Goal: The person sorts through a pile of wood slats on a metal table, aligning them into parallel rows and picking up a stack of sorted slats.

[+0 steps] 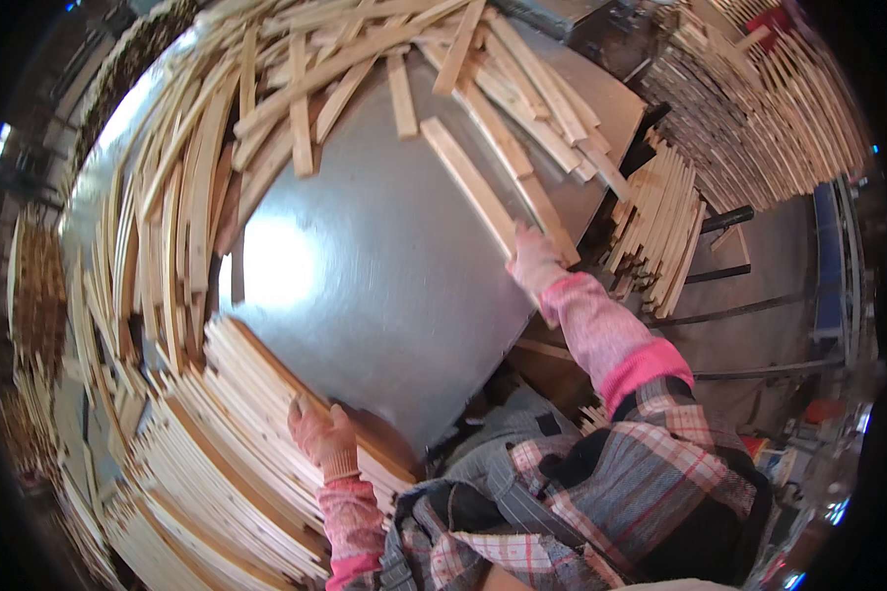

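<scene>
My right hand (537, 261), reaching forward to the right, is closed round the near end of a pale wooden strip (468, 185) that lies on the shiny metal table (384, 266). Right beside it another strip (549, 219) runs close to the fingers. My left hand (323, 439) is at the near left, with fingers and thumb bent over the edge strip of a neat stack of wooden strips (237, 394). The fingertips there are partly hidden, and the hand touches the top of the stack. Both hands look gloved, with pink sleeves above.
Loose strips (197, 187) lie heaped along the table's far and left sides, more (542, 89) at the far right. Beyond the right edge stand a smaller strip pile (655, 222) on dark bars (724, 219) and a large stack (759, 118). The table's near edge adjoins my body.
</scene>
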